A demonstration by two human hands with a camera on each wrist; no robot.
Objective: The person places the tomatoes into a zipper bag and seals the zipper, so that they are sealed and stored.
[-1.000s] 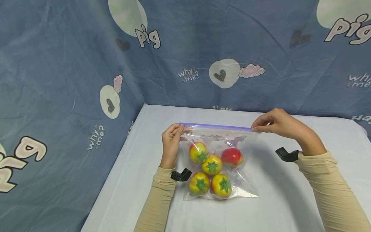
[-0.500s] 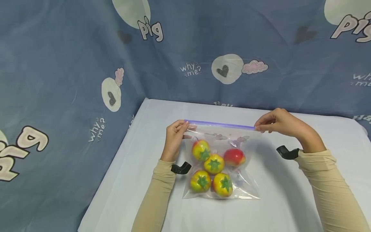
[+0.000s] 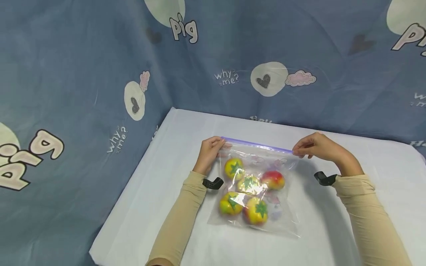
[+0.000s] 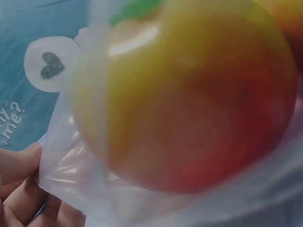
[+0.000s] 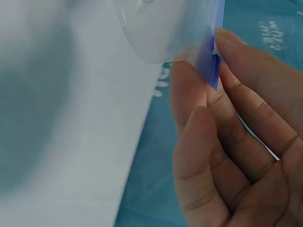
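Observation:
A clear zip-top bag (image 3: 286, 207) with a purple zip strip hangs between my two hands, its zip edge uppermost in the head view. Inside are several yellow-and-red toy fruits (image 3: 256, 211) with green star-shaped leaves, plus a redder one (image 3: 273, 180) at the right. My left hand (image 3: 210, 153) pinches the bag's upper left corner. At the opposite end of the strip, my right hand (image 3: 317, 147) pinches the corner between thumb and fingers, as the right wrist view shows up close. One fruit (image 4: 189, 104) fills most of the left wrist view through the plastic.
A white-covered table (image 3: 159, 207) lies under the bag, its far edge meeting a blue printed curtain (image 3: 213, 99) that also hangs along the left. Black wrist mounts (image 3: 213, 183) stick out from both beige sleeves.
The bag has tilted, its right end lower, and the fruits inside have shifted slightly. Glare now shows across the plastic. The left hand sits a little higher and further right; both hands keep their hold.

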